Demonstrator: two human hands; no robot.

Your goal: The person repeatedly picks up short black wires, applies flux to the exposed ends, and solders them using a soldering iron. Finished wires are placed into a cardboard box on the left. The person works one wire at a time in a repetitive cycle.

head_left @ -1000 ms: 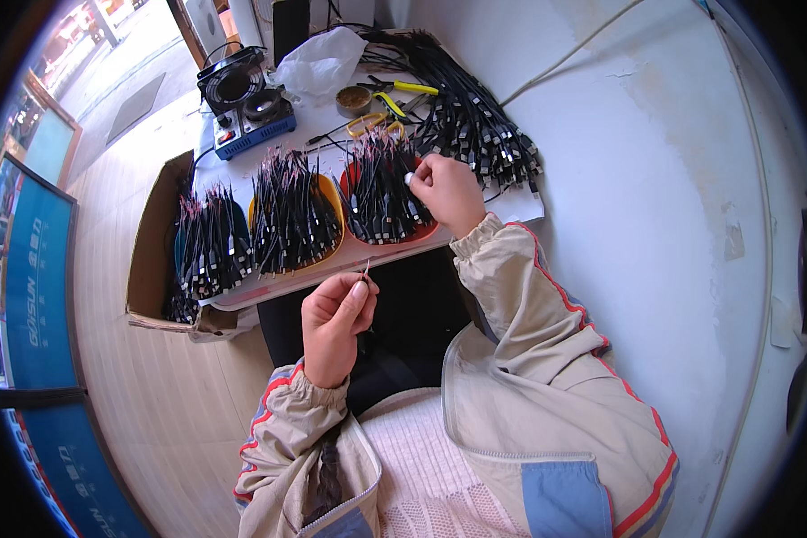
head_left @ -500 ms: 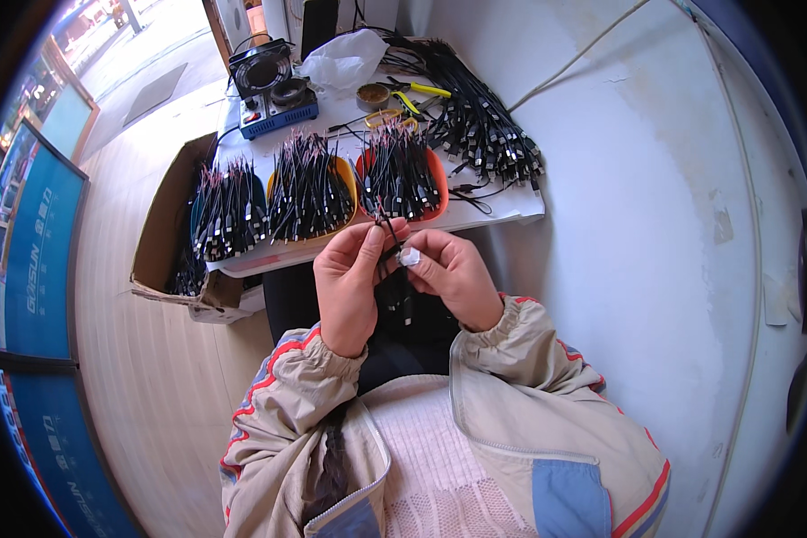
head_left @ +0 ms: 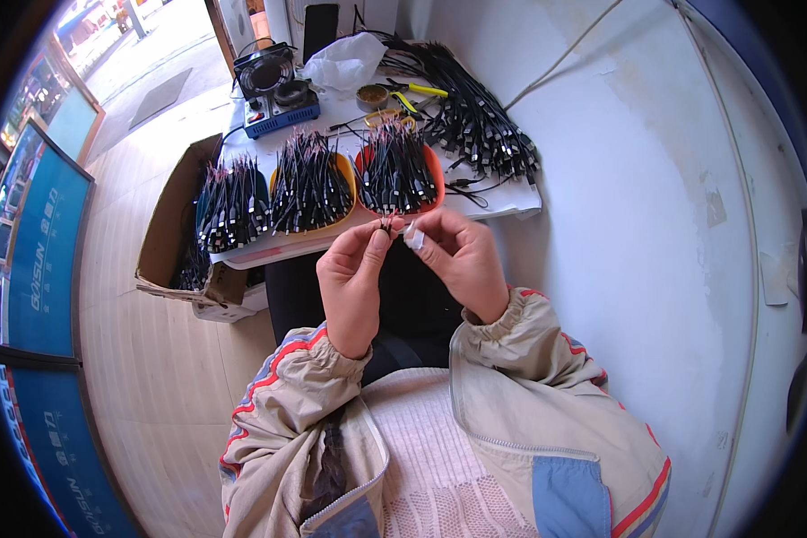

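My left hand (head_left: pixel 351 282) pinches a thin black cable (head_left: pixel 386 223) between thumb and forefinger, with its fine reddish wire ends sticking up. Close beside it, my right hand (head_left: pixel 468 264), with white tape (head_left: pixel 414 239) wrapped round the thumb, has its fingertips closed at those wire ends. The rest of the cable is hidden by my left hand. Just beyond both hands stands a red-orange bin (head_left: pixel 439 172) packed with short black cables (head_left: pixel 396 170), reddish wire ends up and metal plugs down.
Left of it stand a yellow bin (head_left: pixel 351 184) and a teal bin (head_left: pixel 263 186) of similar cables. A cardboard box (head_left: pixel 166 229) flanks the table. Behind are a small electric stove (head_left: pixel 280 117), a plastic bag (head_left: pixel 345 61), a round tin (head_left: pixel 372 97), yellow-handled pliers (head_left: pixel 426 90) and a cable bundle (head_left: pixel 484 125).
The dark cables hanging below my hands no longer show. My left hand's pinch now sits at the wire ends, and my right hand has risen slightly to meet them.
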